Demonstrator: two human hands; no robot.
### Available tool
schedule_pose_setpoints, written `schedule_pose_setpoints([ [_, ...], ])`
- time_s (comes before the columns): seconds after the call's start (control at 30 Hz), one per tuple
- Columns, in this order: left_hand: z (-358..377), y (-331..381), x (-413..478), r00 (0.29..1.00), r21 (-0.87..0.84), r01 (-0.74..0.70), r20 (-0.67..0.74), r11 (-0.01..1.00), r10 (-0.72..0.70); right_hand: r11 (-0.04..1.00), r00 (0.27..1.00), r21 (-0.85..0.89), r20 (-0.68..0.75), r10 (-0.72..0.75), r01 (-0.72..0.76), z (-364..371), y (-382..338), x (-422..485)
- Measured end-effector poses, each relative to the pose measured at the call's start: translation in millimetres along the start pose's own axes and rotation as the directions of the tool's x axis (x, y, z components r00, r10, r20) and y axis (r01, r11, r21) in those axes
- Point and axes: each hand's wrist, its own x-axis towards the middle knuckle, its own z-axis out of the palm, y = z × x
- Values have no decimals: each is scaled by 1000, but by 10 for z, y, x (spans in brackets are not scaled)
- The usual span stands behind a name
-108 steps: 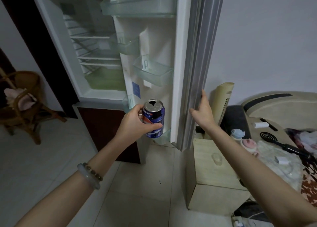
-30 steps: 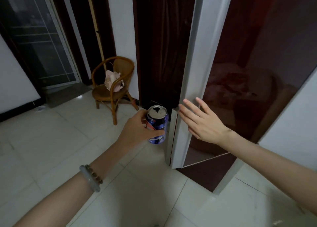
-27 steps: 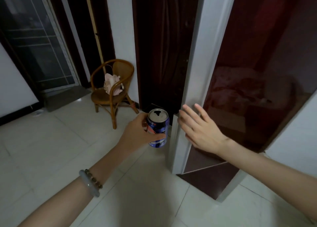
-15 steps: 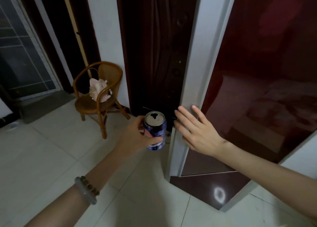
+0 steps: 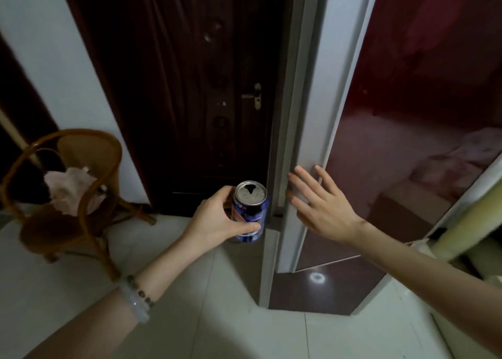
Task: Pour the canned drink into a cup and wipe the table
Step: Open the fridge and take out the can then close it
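The person is pushing the refrigerator shut. A few seconds back the cabinet was standing open with its clear shelves and door bins showing. Now only the white-edged, glossy dark-red refrigerator door (image 5: pixel 307 119) is facing us, swinging round towards its frame. The right hand (image 5: pixel 323 209) is lying flat against the door's white edge, fingers straight and spread, pressing and gripping nothing. I cannot tell from here whether the door is fully seated yet.

To my eye this means the fetching part is finishing. The drink is out, and the pouring and wiping are yet to start. Neither a cup nor a surface to wipe is showing from this spot.

The blue aluminium drink can (image 5: pixel 251 212) is sitting upright in the left hand (image 5: pixel 217 223), whose fingers and thumb are wrapping round its side. The silver top is facing up with its mouth already open, so keeping it level is going to matter while walking. The can is hanging just left of the door's edge, close beside the right hand but not touching it, above the pale tiled floor (image 5: pixel 190 318).

Behind it a dark brown wooden door (image 5: pixel 190 87) is standing closed, and a brown wicker chair (image 5: pixel 68 195) is sitting well off to the left.
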Motion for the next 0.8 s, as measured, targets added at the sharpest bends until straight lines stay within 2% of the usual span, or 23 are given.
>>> schedule_pose_setpoints([
  [0.2,-268,-198,411,992,-37,-60,106,998,64,995,992,-53,86,88,-84,253,-18,237],
  [0.4,-301,-380,830,982,-90,-66,170,994,81,993,989,-49,94,114,-110,497,71,340],
  [0.67,-243,-462,1330,969,-129,-121,202,984,145,982,987,-125,60,148,-140,851,201,404],
  [0.8,-218,-481,1476,963,-150,-134,216,980,164,975,982,-115,-18,189,-190,977,236,500],
])
